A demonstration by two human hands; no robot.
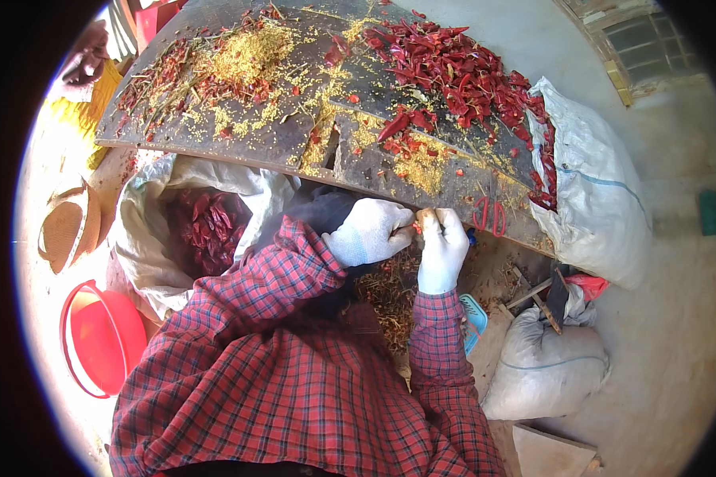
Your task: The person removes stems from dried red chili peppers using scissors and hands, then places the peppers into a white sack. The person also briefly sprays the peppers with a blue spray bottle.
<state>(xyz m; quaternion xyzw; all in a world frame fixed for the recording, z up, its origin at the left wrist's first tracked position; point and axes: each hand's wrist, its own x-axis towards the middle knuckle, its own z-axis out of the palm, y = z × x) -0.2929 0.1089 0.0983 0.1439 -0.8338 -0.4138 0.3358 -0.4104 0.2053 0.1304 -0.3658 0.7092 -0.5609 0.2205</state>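
Note:
Both hands wear white knit gloves and meet at the near edge of the dark table [256, 146]. My left hand [373, 231] has its fingers curled near a small red bit of chili [417, 227]. My right hand [443, 244], its fingertips stained brown, pinches around the same spot; which hand holds the bit cannot be told. Red-handled scissors [489, 217] lie on the table just right of my right hand. Beyond are a heap of dried red chilies [453, 71] and, at the left, a pile of yellow seeds [250, 53] with stems.
An open white woven sack [134, 220] of chilies stands at the left, by a red bucket [110, 340] and a woven hat [65, 226]. Another sack [596, 191] leans at the table's right end; a full sack [549, 369] and a blue plastic basket [474, 322] sit below.

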